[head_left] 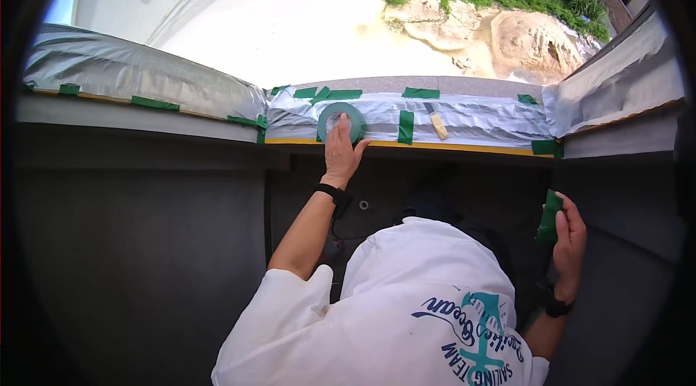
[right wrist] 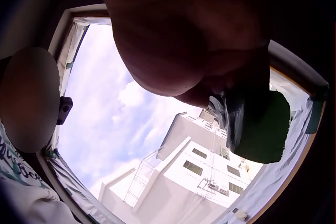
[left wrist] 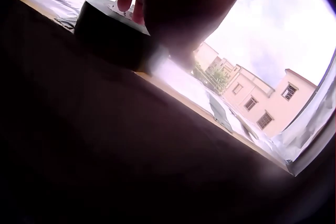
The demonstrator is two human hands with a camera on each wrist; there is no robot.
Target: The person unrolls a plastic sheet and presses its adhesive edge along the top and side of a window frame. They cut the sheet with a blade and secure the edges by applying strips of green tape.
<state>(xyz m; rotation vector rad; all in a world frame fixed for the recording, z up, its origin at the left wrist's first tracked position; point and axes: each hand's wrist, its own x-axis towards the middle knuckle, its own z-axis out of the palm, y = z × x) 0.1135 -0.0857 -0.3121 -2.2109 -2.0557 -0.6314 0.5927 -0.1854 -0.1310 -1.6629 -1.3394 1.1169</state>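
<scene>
A roll of green tape (head_left: 325,125) lies on the silver-covered sill. My left hand (head_left: 344,154) rests on it, fingers fairly straight over the middle and thumb out to the right. In the left wrist view the fingertips reach into the top of the roll (left wrist: 110,35). Lower right, my right hand (head_left: 570,241) pinches a torn piece of green tape (head_left: 549,218) between thumb and fingers, away from the sill. The right wrist view shows this green piece (right wrist: 265,129) below the dark right hand (right wrist: 173,50); its fingertips are mostly hidden.
A brush (head_left: 438,126) lies on the silver sheeting (head_left: 478,121), right of a vertical green strip (head_left: 406,127). More green strips hold the sheeting along the sill. Covered side frames (head_left: 145,74) angle off left and right. Outside are a pale wall, rocks (head_left: 536,42) and grass.
</scene>
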